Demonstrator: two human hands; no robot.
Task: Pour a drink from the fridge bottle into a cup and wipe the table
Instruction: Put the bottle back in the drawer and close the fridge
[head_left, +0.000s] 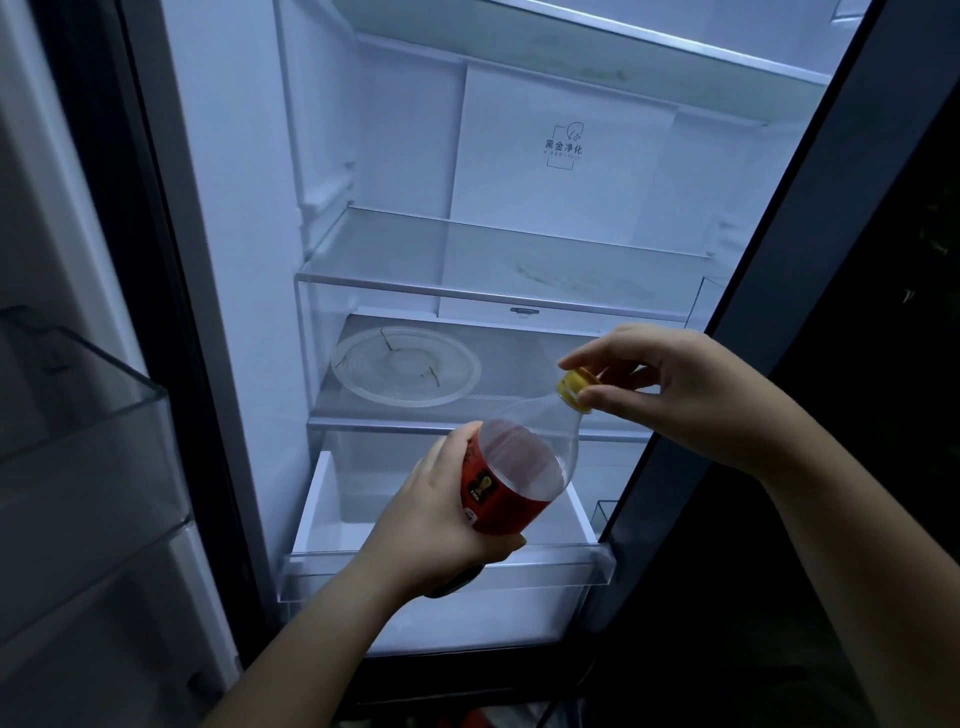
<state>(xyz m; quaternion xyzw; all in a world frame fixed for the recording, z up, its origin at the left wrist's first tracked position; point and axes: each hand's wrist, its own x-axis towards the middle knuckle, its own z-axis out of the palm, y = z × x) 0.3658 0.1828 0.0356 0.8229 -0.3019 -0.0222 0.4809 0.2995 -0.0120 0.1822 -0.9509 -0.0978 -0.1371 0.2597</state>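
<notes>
A clear plastic bottle (524, 457) with a red label and a yellow cap (574, 388) is held tilted in front of the open fridge, its neck pointing up and to the right. My left hand (441, 525) grips the bottle round its labelled body from below. My right hand (670, 384) pinches the yellow cap with thumb and fingers. The liquid inside looks clear and the lower part of the bottle is hidden behind my left hand. No cup or table is in view.
The fridge interior (519, 171) is lit, with bare glass shelves (498, 291). A clear round plastic lid (405, 366) lies on the lower shelf. A white drawer (322, 509) is pulled out under the bottle. Door bins (78, 395) stand left; a dark door edge (779, 312) runs right.
</notes>
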